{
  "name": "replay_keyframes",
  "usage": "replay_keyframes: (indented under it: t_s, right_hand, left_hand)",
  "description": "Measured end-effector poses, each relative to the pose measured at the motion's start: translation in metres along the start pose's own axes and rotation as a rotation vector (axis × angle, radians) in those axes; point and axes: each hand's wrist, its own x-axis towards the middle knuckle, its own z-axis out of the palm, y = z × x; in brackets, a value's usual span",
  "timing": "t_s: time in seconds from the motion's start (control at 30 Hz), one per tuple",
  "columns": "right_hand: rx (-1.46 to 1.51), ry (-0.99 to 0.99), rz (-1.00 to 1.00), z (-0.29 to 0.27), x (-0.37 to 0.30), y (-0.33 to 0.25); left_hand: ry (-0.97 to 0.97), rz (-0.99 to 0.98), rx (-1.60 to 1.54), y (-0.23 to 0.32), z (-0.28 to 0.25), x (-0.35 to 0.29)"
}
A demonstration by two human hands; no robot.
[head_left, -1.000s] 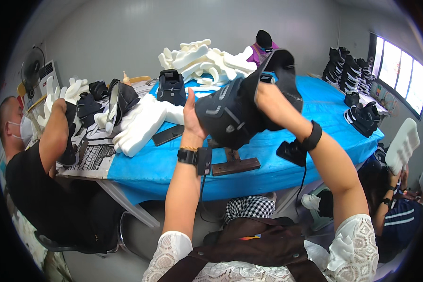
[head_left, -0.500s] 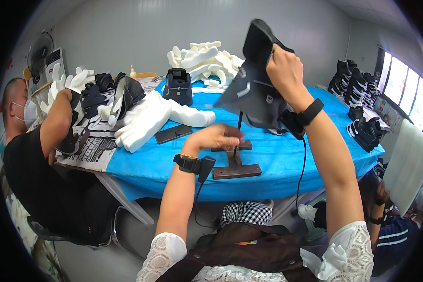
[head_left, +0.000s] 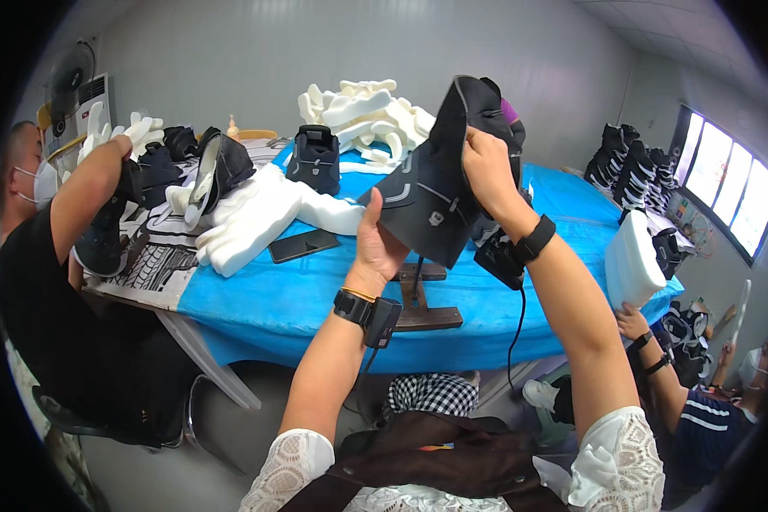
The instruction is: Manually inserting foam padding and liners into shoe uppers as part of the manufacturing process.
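Observation:
A black shoe upper (head_left: 427, 200) with grey curved trim hangs tilted in front of me, over the blue-covered table. My right hand (head_left: 489, 171) is closed on its upper edge. At the lower left end of the upper is my left hand (head_left: 380, 252), its thumb raised along the edge and its other fingers partly hidden by the material; it appears to hold that end. Below the upper stands a dark wooden base (head_left: 427, 318) with a thin upright rod, mostly covered. A purple patch (head_left: 509, 111) shows behind my right hand on something dark.
White foam insoles (head_left: 367, 111) are heaped at the back, with more white pieces (head_left: 256, 218) at left. A phone (head_left: 304, 246) and a black shoe upper (head_left: 314, 160) lie nearby. A person (head_left: 51, 282) works at left; another hand holds a white stack (head_left: 634, 263) at right.
My right hand has lowered the shoe upper, and my left hand has risen to meet its end. At right, a co-worker's white stack has moved onto the table edge.

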Motion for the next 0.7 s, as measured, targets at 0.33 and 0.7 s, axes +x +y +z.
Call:
replay_keyframes:
  t_s: [0.33, 0.7]
  right_hand:
    - [0.042, -0.005, -0.051, 0.002, 0.006, 0.01]
    - [-0.331, -0.088, -0.073, 0.027, 0.031, 0.037]
  left_hand:
    - [-0.109, 0.044, -0.325, -0.021, 0.012, 0.013]
    - [-0.124, -0.024, -0.213, 0.009, -0.04, 0.063]
